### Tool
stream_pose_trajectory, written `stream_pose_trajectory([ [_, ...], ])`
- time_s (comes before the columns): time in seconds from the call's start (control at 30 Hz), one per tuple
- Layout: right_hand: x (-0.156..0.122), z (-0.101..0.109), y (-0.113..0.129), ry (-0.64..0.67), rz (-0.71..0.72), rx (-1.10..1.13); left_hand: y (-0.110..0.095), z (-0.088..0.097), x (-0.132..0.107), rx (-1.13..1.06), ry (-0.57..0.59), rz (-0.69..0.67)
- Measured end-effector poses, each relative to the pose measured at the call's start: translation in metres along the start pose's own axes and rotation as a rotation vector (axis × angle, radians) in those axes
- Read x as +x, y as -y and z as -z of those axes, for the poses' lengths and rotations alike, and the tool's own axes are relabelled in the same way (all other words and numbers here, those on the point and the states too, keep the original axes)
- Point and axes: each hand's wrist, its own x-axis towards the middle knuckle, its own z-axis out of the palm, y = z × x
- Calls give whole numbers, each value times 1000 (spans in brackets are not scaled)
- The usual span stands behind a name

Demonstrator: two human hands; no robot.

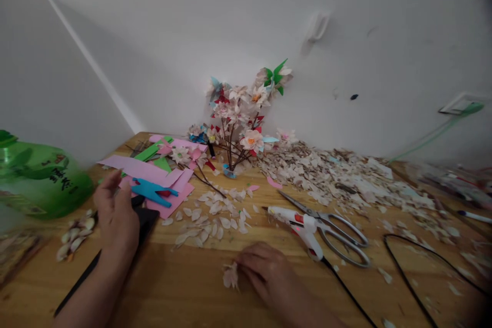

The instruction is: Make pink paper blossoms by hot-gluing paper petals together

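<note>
My right hand [271,272] pinches a small pale flower [230,277] of thin, papery petals just above the wooden table. My left hand [117,215] is raised with its fingers apart and nothing visible in them. It is nearest to the pink paper sheets [154,170] and the blue cut paper [154,192]. Under the left forearm lies a flat black object [146,223], partly hidden. Loose whitish petals [215,215] are scattered between the hands. A white glue gun [295,223] and scissors [338,238] lie to the right of them.
Bunched paper-like flowers on brown stems [238,113] stand against the wall. A heap of dry, pale skins [330,174] spreads over the back right. Garlic cloves [75,236] and a green bottle [38,179] are at left. A black cord [403,266] loops at right.
</note>
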Motion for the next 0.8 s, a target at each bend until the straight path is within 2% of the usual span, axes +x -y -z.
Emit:
stream_pose_trajectory([
  [0.03,0,0,2,13,14,-15,-5,-6,-4,-34,-94,-26],
  [0.1,-1,2,6,45,34,-54,-15,-21,-12,-186,-119,-17],
  [0.2,-2,5,11,94,47,-108,-23,-36,-22,-413,62,199],
  [0.3,-4,5,11,102,9,-75,-21,-41,-26,-459,194,421],
  [0.47,-6,0,5,12,-183,83,-13,-43,-31,-371,300,434],
  [0.6,-3,-2,-2,-105,-312,291,-10,-46,-37,-163,406,320],
  [0.67,-3,-2,-5,-141,-334,340,-8,-44,-40,69,439,166],
  [0.8,-4,0,-9,-195,-368,291,-4,-39,-46,557,502,-203],
])
